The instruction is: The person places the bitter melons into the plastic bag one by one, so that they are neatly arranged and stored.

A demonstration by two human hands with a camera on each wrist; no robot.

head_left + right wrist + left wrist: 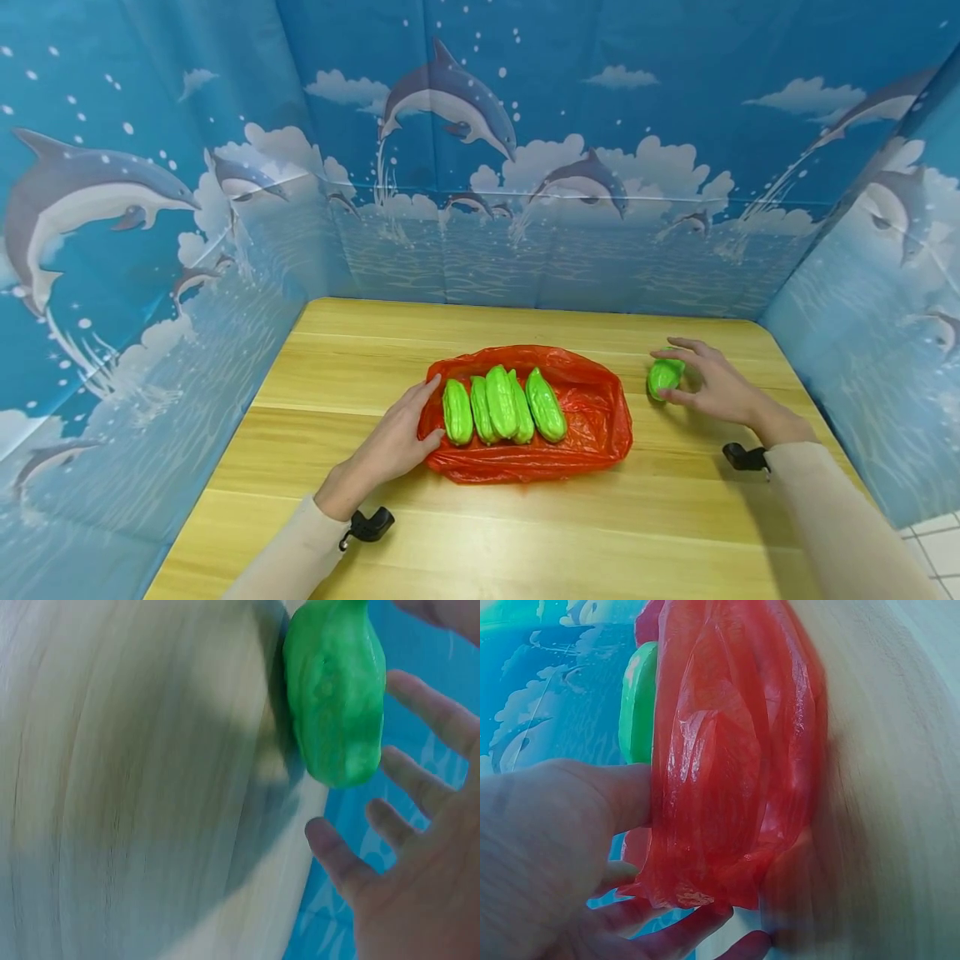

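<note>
A red plastic bag, its mouth spread wide, lies mid-table with several bright green bitter melons side by side in it. My left hand holds the bag's left rim. In the left wrist view its thumb goes inside the bag wall, and other fingers lie outside. One more bitter melon lies on the table to the right of the bag. Around it my right hand spreads its fingers; in the right wrist view they stand close to the melon, without a visible grip.
The wooden table has blue dolphin-printed curtains behind it and along both sides. Each wrist carries a small black camera mount, the left one low over the table and the right one near the sleeve.
</note>
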